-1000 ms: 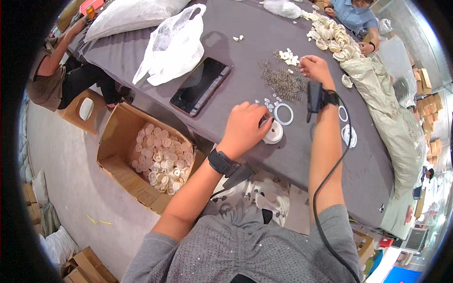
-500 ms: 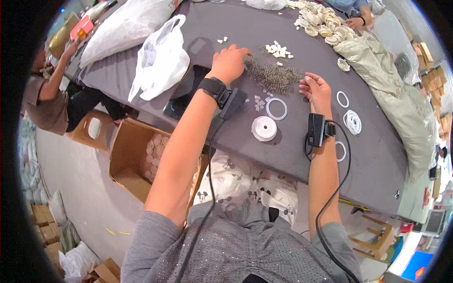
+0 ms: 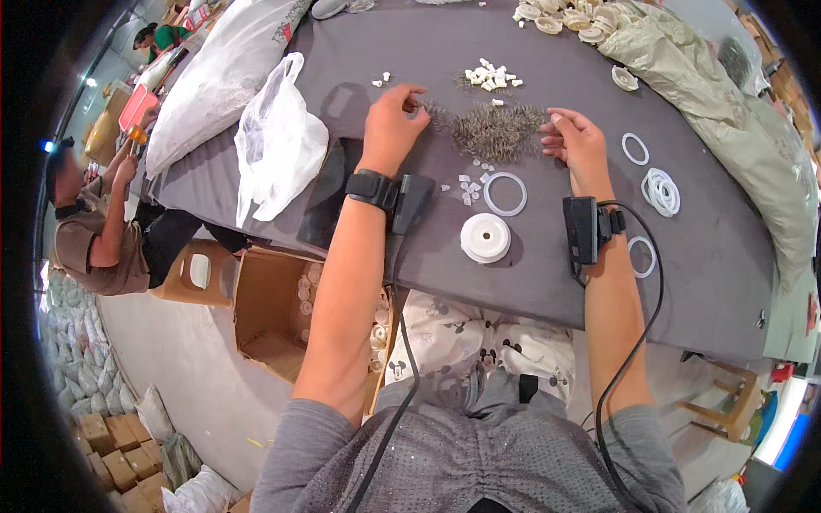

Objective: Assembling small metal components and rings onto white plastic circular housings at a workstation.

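A heap of small dark metal springs (image 3: 496,135) lies on the grey-covered table. At its left edge is my left hand (image 3: 393,128), fingers curled in toward the thumb beside some loose springs. My right hand (image 3: 580,152) is bent at the heap's right edge, fingertips drawn together near the springs. Whatever either hand pinches is too small to make out. Just beyond the heap sit small white plastic pieces (image 3: 492,75). On the near side lie small translucent bits (image 3: 468,190), a clear ring (image 3: 505,194) and a round white part (image 3: 485,238) with a central hole.
White rings (image 3: 661,192) lie stacked at the right, near a beige woven sack (image 3: 684,77) and cream round parts (image 3: 590,21). A white plastic bag (image 3: 282,141) and a large white sack (image 3: 222,85) lie left. Below stands a cardboard box (image 3: 269,299); another person (image 3: 103,231) sits far left.
My left hand has drawn back leftward from the springs, its fingers curling in more. The right hand stays by the heap's right edge. The whole view has shifted a little.
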The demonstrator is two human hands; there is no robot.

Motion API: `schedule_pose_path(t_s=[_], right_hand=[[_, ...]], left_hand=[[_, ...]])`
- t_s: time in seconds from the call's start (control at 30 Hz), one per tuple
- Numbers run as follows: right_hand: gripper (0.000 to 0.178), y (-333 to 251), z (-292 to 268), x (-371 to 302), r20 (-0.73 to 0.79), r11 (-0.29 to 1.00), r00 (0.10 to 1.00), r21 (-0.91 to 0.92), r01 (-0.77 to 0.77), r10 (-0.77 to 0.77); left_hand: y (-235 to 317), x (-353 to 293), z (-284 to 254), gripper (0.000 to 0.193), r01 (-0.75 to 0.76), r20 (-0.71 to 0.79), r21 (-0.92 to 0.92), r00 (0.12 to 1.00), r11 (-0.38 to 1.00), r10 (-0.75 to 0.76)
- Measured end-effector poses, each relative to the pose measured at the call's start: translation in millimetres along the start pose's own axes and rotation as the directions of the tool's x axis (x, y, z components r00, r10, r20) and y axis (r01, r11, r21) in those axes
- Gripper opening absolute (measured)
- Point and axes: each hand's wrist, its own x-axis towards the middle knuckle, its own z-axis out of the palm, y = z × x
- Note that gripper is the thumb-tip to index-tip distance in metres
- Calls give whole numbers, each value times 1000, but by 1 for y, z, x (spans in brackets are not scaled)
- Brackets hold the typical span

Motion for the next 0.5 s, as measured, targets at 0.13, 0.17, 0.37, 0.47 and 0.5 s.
schedule_pose_path(t_s=[0.13,0.17,0.37,0.47,0.5], right_hand=[[25,-13,10,-8,39,1000,999,24,10,-11],[26,-14,12,-10,145,995,989,99,7,-21],[26,-23,34,-27,490,935,871,324,-147,-33],[25,-21,42,-34,547,913,837,354,-203,-27],[25,-20,42,-35,562,908,826,362,-210,-32]], left_hand=[[0,1,-2,23,-40,25,-18,999,999,41],[2,2,0,21,30,86,-212,996,977,-11],[26,-5,0,19,256,411,-715,907,651,94],[35,-12,6,20,364,512,-781,839,507,186],[37,-13,7,20,398,535,-801,812,447,235]])
